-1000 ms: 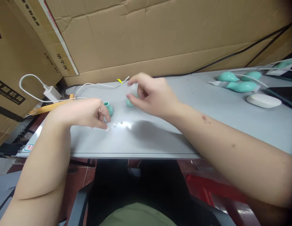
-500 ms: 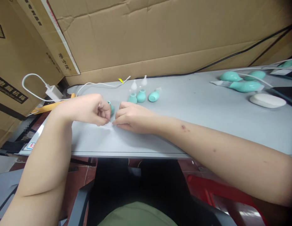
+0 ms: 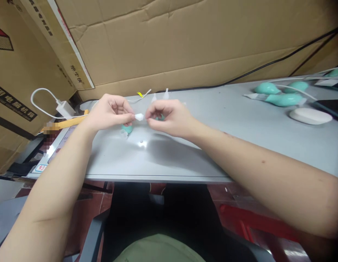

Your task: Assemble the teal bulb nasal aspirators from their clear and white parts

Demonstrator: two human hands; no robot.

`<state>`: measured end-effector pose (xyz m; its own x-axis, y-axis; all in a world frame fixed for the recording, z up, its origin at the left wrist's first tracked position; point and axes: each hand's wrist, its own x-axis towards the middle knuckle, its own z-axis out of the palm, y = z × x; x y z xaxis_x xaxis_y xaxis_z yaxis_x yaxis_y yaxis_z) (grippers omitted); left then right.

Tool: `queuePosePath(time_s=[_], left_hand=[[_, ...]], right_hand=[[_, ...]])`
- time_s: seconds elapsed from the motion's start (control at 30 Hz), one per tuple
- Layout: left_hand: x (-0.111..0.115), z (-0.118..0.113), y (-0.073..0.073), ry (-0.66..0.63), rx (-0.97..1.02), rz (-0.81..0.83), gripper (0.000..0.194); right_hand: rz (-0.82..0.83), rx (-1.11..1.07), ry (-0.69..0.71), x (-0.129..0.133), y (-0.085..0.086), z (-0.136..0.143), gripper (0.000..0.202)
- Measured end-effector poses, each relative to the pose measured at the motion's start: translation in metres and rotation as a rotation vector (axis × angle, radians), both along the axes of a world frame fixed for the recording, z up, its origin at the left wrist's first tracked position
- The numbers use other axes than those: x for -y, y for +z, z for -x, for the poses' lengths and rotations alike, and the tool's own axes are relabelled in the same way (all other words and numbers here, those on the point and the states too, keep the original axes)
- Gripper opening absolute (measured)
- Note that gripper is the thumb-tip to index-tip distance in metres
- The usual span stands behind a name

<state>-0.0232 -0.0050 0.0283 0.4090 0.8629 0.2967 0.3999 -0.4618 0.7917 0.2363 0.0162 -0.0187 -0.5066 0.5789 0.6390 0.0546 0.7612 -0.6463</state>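
My left hand [image 3: 114,111] pinches a small white translucent nozzle [image 3: 139,116] between thumb and finger, its wide end pointing right. Just right of the nozzle, my right hand [image 3: 169,116] has thumb and fingertips pressed together; whatever they hold is too small to make out. Under my left hand a teal bulb [image 3: 127,128] lies on the table with a clear piece beside it. Two white nozzle tips [image 3: 166,94] stick up behind my right hand, which hides most of the teal things there.
More teal bulbs [image 3: 285,99] and a white oval object [image 3: 310,116] lie on the grey table [image 3: 201,160] at right. A white charger [image 3: 65,109] with its cable, a yellow strip and a phone are at left. Cardboard stands behind.
Both hands have risen from the table, my right hand also moving right. The white nozzle now shows in my left hand, and the teal bulb under it is more exposed.
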Motion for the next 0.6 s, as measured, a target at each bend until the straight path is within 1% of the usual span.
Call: queuePosePath(time_s=[0.03, 0.1, 0.2, 0.3, 0.37, 0.47, 0.6], left_hand=[[-0.001, -0.003, -0.003, 0.003, 0.025, 0.005, 0.023], [-0.002, -0.008, -0.009, 0.001, 0.075, 0.010, 0.028], [-0.003, -0.013, -0.015, 0.016, 0.126, 0.006, 0.031], [-0.002, -0.015, -0.017, 0.007, 0.144, 0.006, 0.028], [-0.003, -0.016, -0.017, -0.021, 0.129, -0.009, 0.031], [-0.004, -0.015, -0.019, -0.066, 0.084, -0.052, 0.029], [-0.006, -0.014, -0.021, -0.075, 0.066, -0.119, 0.026]], right_hand=[[0.057, -0.039, -0.009, -0.002, 0.002, -0.001, 0.005], [0.154, -0.090, -0.016, -0.004, 0.003, -0.001, 0.007], [0.233, -0.141, -0.014, -0.004, 0.004, 0.000, 0.010], [0.242, -0.171, 0.000, -0.004, 0.003, 0.000, 0.009], [0.240, -0.166, 0.006, -0.004, 0.003, -0.001, 0.009], [0.234, -0.139, -0.027, -0.005, 0.004, -0.002, 0.012], [0.224, -0.169, -0.059, -0.004, 0.004, -0.003, 0.017]])
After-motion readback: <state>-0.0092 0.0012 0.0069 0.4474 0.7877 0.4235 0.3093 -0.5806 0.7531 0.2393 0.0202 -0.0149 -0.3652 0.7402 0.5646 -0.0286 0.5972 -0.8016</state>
